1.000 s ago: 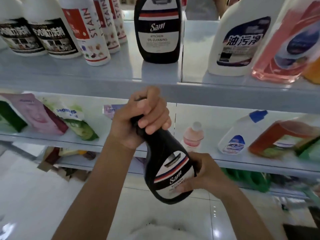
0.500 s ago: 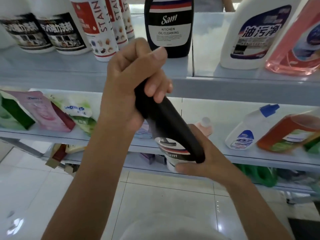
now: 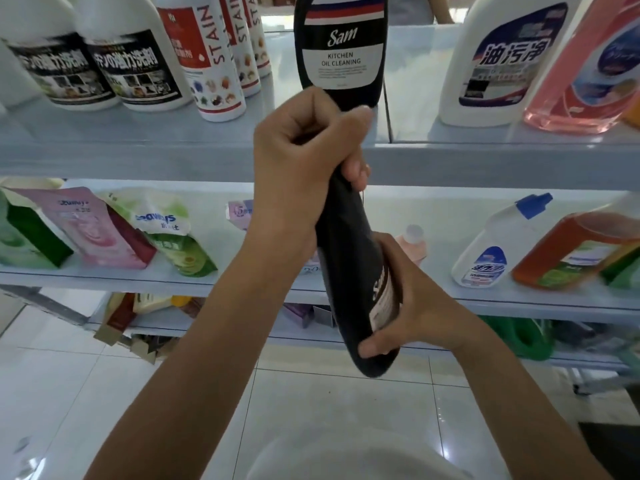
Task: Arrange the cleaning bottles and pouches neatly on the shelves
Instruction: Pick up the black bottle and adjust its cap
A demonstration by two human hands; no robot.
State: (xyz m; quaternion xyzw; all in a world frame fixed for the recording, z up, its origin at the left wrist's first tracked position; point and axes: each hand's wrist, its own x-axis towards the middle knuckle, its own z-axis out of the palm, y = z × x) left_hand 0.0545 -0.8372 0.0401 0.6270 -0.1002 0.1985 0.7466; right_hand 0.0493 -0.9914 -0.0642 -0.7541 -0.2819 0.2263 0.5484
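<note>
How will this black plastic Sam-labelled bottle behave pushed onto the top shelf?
Probably stiff: the black plastic Sam-labelled bottle shows no dent under the left hand or right hand. Tall like its upright twin, so likely tippy. Flattish body, unlikely to roll.

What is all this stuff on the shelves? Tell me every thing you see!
Held Sam bottle: one, black, in both hands.
Shelf Sam bottle: one, black, top shelf middle.
Stain bottles: three, white and red, top shelf.
Black-label bottles: two, white, top shelf left.
Blue-label bottle: one, white, top shelf right.
Pink bottle: one, top shelf right.
Pouches: four, green, pink, lilac, middle shelf left.
Small bottle: one, pink, middle shelf.
Blue-cap bottle: one, white, middle shelf right.
Orange bottle: one, middle shelf right.
Green jugs: count unclear, bottom shelf right.
Left hand: grips held bottle's top.
Right hand: holds its base.
</note>
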